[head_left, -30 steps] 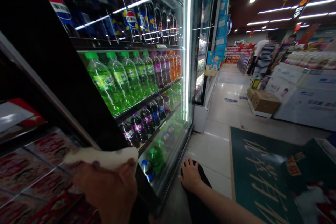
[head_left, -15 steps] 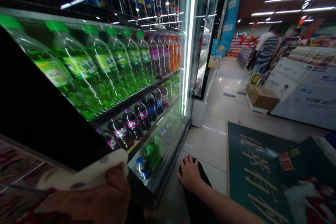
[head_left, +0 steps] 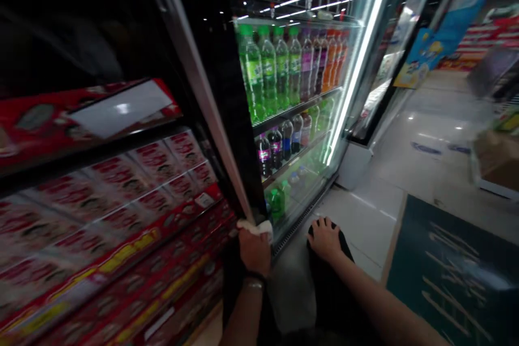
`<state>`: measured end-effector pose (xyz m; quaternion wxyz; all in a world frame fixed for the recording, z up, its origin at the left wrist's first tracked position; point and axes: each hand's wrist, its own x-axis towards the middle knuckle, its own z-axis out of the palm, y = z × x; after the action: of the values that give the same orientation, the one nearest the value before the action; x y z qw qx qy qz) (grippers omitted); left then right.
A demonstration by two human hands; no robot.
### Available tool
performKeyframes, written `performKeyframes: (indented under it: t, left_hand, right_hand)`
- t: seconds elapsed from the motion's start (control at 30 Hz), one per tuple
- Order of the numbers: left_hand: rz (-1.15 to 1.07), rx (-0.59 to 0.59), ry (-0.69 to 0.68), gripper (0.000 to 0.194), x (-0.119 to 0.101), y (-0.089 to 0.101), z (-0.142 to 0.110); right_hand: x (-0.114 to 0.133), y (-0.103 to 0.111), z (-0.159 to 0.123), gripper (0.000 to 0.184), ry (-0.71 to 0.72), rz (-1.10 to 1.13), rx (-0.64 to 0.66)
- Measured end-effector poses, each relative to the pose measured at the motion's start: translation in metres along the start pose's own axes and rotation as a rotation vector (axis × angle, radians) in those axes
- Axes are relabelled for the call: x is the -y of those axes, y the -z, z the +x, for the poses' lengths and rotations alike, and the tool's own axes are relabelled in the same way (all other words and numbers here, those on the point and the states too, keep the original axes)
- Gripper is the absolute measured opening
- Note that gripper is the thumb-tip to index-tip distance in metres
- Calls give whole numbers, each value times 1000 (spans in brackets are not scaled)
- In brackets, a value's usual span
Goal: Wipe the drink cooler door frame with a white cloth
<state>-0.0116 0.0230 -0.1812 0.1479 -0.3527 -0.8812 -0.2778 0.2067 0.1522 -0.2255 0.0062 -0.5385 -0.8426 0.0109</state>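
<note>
My left hand (head_left: 254,248) is closed around a white cloth (head_left: 264,228). It appears to press the cloth against the lower end of the pale edge strip (head_left: 211,100) on the drinks cooler's side. My right hand (head_left: 325,240) rests on my bent knee in dark trousers (head_left: 330,286), its fingers spread and nothing in them. Behind the cooler's glass stand green bottles (head_left: 267,70), with dark bottles (head_left: 275,143) on the shelf below.
Left of the cooler, a red shelf rack (head_left: 133,248) holds rows of red-and-white packs (head_left: 115,173). A dark green mat (head_left: 441,259) lies on the tiled floor (head_left: 365,208) at right. A cardboard box (head_left: 497,157) sits farther back.
The view has swung left, bringing the red rack into sight. My left hand has moved away from the camera, with the cloth now at the cooler's edge. My right hand stays on the knee.
</note>
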Motion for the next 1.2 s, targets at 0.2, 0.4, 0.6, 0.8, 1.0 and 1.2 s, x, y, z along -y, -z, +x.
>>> performKeyframes:
  t: [0.2, 0.4, 0.6, 0.8, 1.0, 1.2]
  left_hand:
    - [-22, -157, -61, 52, -47, 76, 48]
    - [-93, -428, -196, 86, -142, 241, 157]
    - [-32, -591, -160, 101, -196, 300, 204]
    - [-155, -584, -108, 99, -148, 206, 165]
    - [-190, -214, -13, 93, -65, 91, 77]
    - [-165, -8, -10, 49, -20, 35, 9]
  right_hand:
    - [-7, 0, -12, 48, 21, -47, -27]
    - [-15, 1, -14, 48, 7, -82, -31]
    - [-17, 0, -14, 51, 5, -92, -24]
    - [-17, 2, -14, 51, 35, -102, -53]
    - [-17, 3, -16, 49, 34, -92, -85]
    - [-17, 4, -21, 47, 23, -73, -65]
